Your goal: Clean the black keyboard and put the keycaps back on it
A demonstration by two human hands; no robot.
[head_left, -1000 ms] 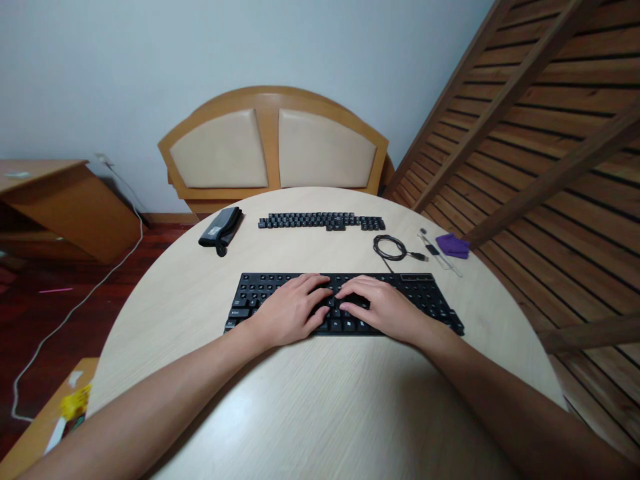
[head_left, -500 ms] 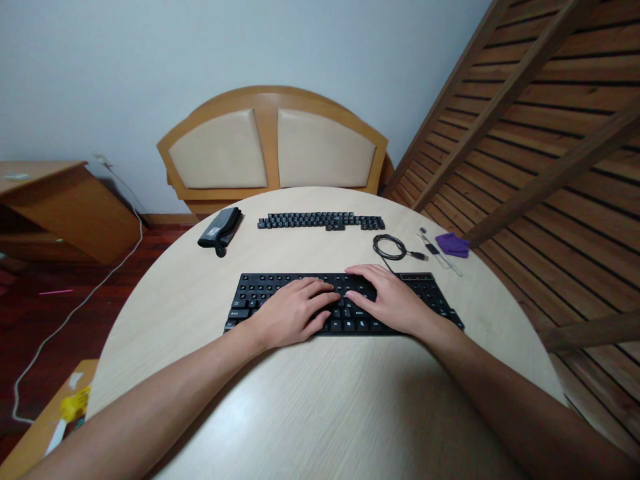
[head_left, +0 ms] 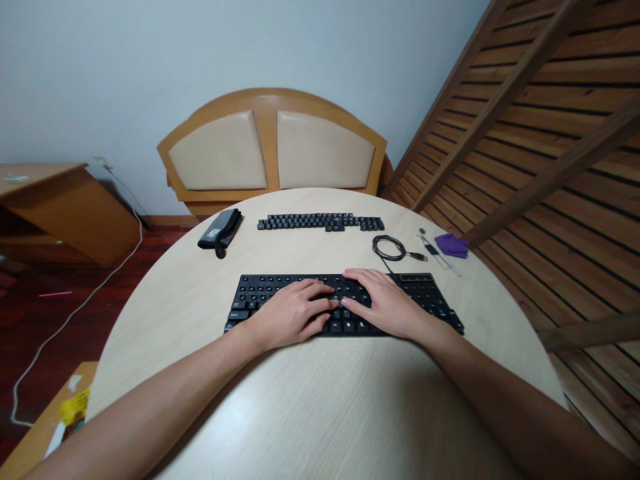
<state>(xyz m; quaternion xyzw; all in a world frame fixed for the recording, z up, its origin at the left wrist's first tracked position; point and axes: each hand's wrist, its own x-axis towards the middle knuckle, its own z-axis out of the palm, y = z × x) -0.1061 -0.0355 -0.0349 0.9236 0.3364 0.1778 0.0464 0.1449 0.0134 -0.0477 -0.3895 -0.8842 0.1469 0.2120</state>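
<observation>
A black keyboard [head_left: 270, 289] lies across the table in front of me. Most of its upper rows show bare switch posts, while keycaps sit on the lower rows. My left hand [head_left: 295, 311] rests over its middle, palm down, fingers stretched toward the centre keys. Just right of it, my right hand [head_left: 389, 303] lies over the keys with thumb and fingers spread. The two hands' fingertips nearly meet. Whatever lies directly beneath the fingers is hidden. Behind the keyboard, loose black keycaps [head_left: 305, 221] stand lined up in rows.
On the round table [head_left: 300, 400] lie a dark folded pouch [head_left: 220, 229] at left, a coiled USB cable [head_left: 389, 248], a thin clear tool [head_left: 440, 253] and a purple cloth [head_left: 452, 245] at right. A padded headboard [head_left: 273, 147] stands behind; a slatted wooden panel [head_left: 540, 160] leans at right.
My right hand has shifted slightly left, and its thumb is closer to my left fingertips. My left hand has barely moved.
</observation>
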